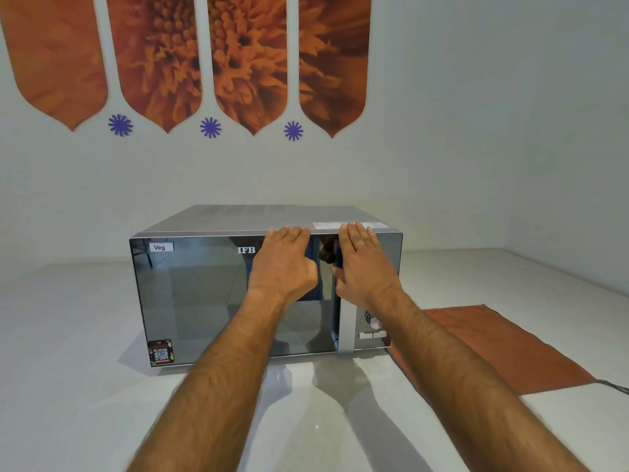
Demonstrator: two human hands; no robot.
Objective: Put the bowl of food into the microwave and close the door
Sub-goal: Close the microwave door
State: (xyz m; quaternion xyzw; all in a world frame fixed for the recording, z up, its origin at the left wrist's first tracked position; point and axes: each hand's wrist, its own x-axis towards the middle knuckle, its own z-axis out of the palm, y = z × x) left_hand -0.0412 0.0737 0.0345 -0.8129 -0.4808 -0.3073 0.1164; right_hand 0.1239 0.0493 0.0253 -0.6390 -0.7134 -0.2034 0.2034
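Observation:
A silver microwave (204, 301) with a dark mirrored door stands on the white counter, its door flush with the front. My left hand (284, 264) lies flat against the upper right part of the door, fingers together and reaching the top edge. My right hand (362, 260) rests flat beside it, over the top of the vertical handle (346, 321) and the control panel. Neither hand holds anything. No bowl shows; the mirrored door hides the inside.
An orange-brown cloth mat (503, 349) lies on the counter (68, 369) right of the microwave, with a dark cable (612, 386) at its far corner. A knob (372, 320) and buttons sit on the panel. The wall stands close behind.

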